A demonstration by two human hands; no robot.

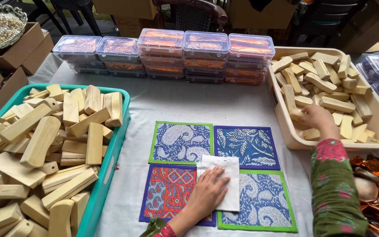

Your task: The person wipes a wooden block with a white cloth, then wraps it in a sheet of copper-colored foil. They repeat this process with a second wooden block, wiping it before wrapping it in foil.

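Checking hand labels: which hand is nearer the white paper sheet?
Left. The left hand rests flat on the white paper sheet; the right hand is apart, in the beige tray.

your left hand (207, 193) lies flat on a paper sheet (223, 181), which rests where four cloth mats (248, 147) meet on the table (237, 105). your right hand (316, 117) is in the tray (286, 127) of wooden blocks (325, 83) to the right. another tray (110, 162) of wooden pieces (40, 140) sits left. stacked lidded boxes (185, 55) stand behind the mats.
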